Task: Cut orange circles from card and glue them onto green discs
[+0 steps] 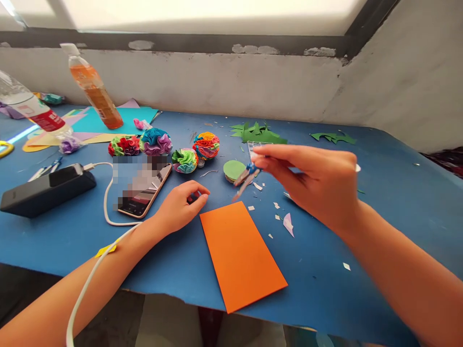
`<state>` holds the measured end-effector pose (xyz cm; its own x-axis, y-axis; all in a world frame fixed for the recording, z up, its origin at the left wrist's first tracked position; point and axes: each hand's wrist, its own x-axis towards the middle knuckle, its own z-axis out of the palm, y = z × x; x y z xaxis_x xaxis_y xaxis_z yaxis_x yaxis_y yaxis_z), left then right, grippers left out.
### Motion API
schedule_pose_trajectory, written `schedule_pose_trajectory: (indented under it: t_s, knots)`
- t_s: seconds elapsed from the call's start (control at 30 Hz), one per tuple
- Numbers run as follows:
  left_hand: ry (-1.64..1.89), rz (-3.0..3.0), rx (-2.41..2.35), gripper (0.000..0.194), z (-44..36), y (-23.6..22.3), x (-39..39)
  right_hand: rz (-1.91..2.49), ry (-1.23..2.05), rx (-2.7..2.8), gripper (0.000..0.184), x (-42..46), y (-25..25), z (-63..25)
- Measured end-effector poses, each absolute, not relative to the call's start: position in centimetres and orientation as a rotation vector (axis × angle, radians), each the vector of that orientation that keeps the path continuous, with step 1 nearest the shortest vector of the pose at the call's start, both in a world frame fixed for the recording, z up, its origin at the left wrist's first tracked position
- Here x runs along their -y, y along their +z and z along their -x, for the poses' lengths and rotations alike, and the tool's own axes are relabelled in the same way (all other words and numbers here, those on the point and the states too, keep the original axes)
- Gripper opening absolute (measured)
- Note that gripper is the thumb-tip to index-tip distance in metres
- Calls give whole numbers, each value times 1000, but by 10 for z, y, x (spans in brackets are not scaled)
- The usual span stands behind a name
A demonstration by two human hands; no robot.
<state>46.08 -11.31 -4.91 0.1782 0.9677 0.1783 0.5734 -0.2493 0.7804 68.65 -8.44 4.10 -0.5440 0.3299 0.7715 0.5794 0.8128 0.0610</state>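
Observation:
My right hand (314, 180) hovers above the blue table (398, 202) and pinches a small compass (246, 176) with a blue hinge, its legs pointing down-left. My left hand (181, 205) rests on the table with the fingers curled around a small dark-and-red object I cannot name. An orange paper sheet (240, 255) lies flat between the hands, near the front edge. Just beyond the compass sits a green paper disc (234, 169).
Several multicoloured paper flower balls (206, 144) sit behind a phone (142, 190), whose white cable (106, 202) runs to a black power bank (47, 188). Two bottles (94, 91) stand at the back left. Green paper cuttings (258, 134) and small scraps are scattered about.

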Motion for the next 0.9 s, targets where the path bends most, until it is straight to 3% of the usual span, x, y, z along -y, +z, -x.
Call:
schedule_pose_trajectory:
  t_s: [0.2, 0.9]
  knots:
    - [737, -2149, -1304, 19, -457, -54, 114, 495, -166, 2380, 18, 119, 24, -689]
    - [638, -2190, -1260, 16, -455, -51, 115, 412, -140, 2432, 24, 105, 8, -691]
